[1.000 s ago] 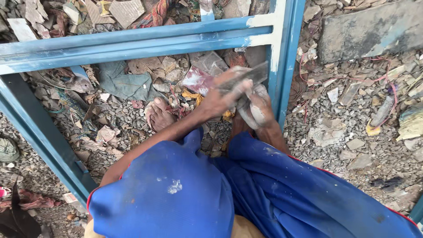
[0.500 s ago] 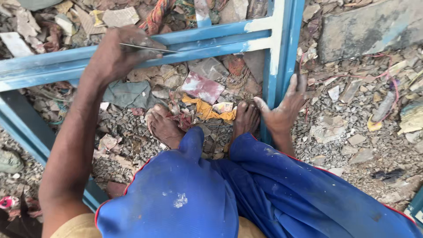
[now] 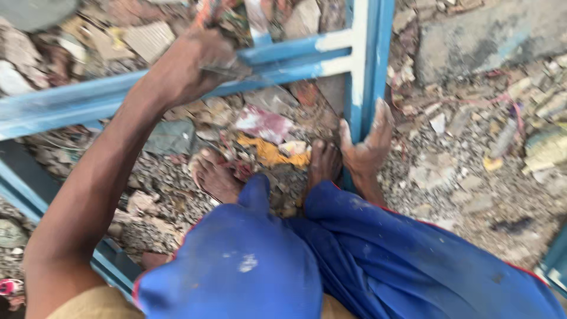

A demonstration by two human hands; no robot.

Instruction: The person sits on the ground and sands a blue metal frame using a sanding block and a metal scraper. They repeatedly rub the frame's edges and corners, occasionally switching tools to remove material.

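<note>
Up near the top middle of the frame, the left hand (image 3: 198, 65) presses a thin flat metal blade (image 3: 236, 74) down on the long blue bar (image 3: 71, 103) of a painted metal frame (image 3: 360, 71). Its fingers are curled tight around the blade, which looks like a scraper or a bit of saw, but it is too blurry to be sure. Over at the right middle, the right hand (image 3: 367, 147) has its fingers spread and lies flat against the upright blue post, which it seems to be holding steady. So the step in hand looks like scraping or rubbing the paint on the cross bar. A next stroke would call for a firm push along the bar, with the blade kept flat and the post held so the frame does not slide. The frame is hard and smooth, with bright blue paint and pale patches near the corner where the bars meet. Two bare feet (image 3: 215, 174) rest on the ground inside the frame, dusty and close together. Blue trousers (image 3: 378, 260) fill the bottom of the frame, soft and creased, with small pale spots on one knee. Under it all is rough rubble (image 3: 472, 171): grey stones, broken bits of brick, torn paper and a crumpled yellow wrapper (image 3: 269, 152).
</note>
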